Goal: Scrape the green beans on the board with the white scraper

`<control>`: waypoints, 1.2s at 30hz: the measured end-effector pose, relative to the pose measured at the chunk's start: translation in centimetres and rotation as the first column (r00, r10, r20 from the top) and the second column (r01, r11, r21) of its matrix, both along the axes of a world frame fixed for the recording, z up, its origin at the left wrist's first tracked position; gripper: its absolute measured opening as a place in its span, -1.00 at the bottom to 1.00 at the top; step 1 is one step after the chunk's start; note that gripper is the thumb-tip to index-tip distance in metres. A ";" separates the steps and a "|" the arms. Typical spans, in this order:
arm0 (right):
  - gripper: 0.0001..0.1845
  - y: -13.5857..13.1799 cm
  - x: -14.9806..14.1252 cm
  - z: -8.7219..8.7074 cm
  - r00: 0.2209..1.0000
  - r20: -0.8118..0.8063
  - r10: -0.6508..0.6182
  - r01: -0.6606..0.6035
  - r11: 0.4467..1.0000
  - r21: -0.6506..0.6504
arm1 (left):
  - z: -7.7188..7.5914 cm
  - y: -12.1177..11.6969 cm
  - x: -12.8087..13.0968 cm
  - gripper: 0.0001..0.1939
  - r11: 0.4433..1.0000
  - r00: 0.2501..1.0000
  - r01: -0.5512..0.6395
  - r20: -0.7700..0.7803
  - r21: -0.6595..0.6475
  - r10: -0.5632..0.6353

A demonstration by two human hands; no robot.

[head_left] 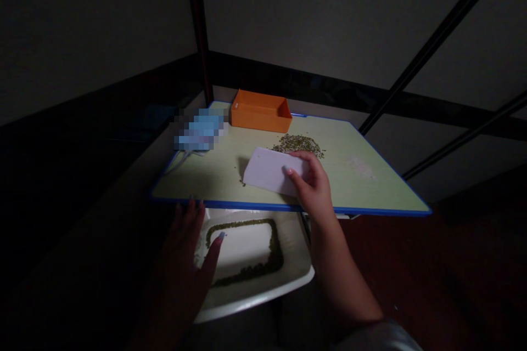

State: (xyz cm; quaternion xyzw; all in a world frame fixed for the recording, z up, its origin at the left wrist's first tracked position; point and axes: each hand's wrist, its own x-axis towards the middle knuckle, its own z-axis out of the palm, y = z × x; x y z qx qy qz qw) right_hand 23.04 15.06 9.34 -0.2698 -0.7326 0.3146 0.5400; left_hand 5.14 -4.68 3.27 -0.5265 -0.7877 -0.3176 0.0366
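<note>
In my right hand point(315, 186) is a pale, flat dough scraper point(267, 170), pinched between thumb and fingers and tilted over the light green tabletop point(349, 137). Just behind it lies a loose pile of small greenish-brown grains point(302, 144), perhaps beans. My left hand point(191, 252) is open, thumb and fingers spread apart, at the left side of a white basin point(294, 269). Its fingertips come near the table's front edge; whether they touch it I cannot tell. Inside the basin, more dark green grains point(255, 271) lie in a ring along the bottom's border.
An orange open box point(261, 115) stands at the back of the table. Something blue and blurred out point(201, 130) lies at the left, with a pale cord or strap. A whitish patch point(360, 167) marks the right side. Blue trim point(379, 211) edges the table; walls rise behind.
</note>
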 end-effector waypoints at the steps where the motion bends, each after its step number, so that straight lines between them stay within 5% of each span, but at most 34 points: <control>1: -0.75 0.0 0.1 0.0 1.000 0.002 0.003 -0.003 1.000 -0.006 | 0.0 0.0 0.0 -0.33 1.000 1.000 0.001 0.001 0.003 -0.001; 10: -0.75 0.0 0.6 0.3 0.998 -0.006 0.061 -0.061 0.997 -0.040 | -0.3 0.1 -0.1 -0.33 1.000 1.000 0.000 -0.015 0.010 0.000; 18: -0.74 -0.3 -0.4 0.2 0.998 -0.038 -0.042 0.043 0.999 0.025 | -0.2 0.1 0.0 -0.34 1.000 1.000 0.006 -0.019 0.022 -0.005; 36: -0.77 -0.5 -0.2 -0.3 0.997 -0.056 0.049 -0.052 0.997 -0.055 | -0.8 -0.2 -0.5 -0.28 0.999 0.997 0.003 -0.080 0.046 0.001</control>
